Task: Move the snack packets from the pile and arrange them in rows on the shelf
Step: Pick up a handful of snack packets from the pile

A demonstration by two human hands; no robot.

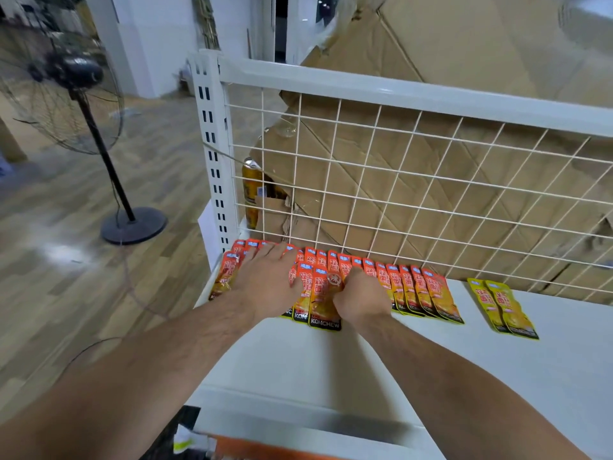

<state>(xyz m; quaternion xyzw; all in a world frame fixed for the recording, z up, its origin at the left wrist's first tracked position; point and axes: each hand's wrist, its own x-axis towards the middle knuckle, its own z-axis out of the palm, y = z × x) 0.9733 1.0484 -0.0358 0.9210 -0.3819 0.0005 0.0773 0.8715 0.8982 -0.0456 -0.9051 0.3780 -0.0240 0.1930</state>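
Note:
A row of orange snack packets (428, 290) lies overlapping along the back of the white shelf (381, 360), against the wire grid. My left hand (265, 283) rests flat with spread fingers on the packets at the row's left end. My right hand (358, 295) is curled, its fingers pinching an orange packet (323, 303) in the middle of the row. Two yellow packets (504, 307) lie apart to the right on the shelf. The pile itself is not in view.
A white wire grid back panel (398, 180) and slotted post (212, 151) border the shelf. Flattened cardboard (447, 78) and a gold can (250, 190) sit behind the grid. A standing fan (76, 94) is on the wooden floor to the left.

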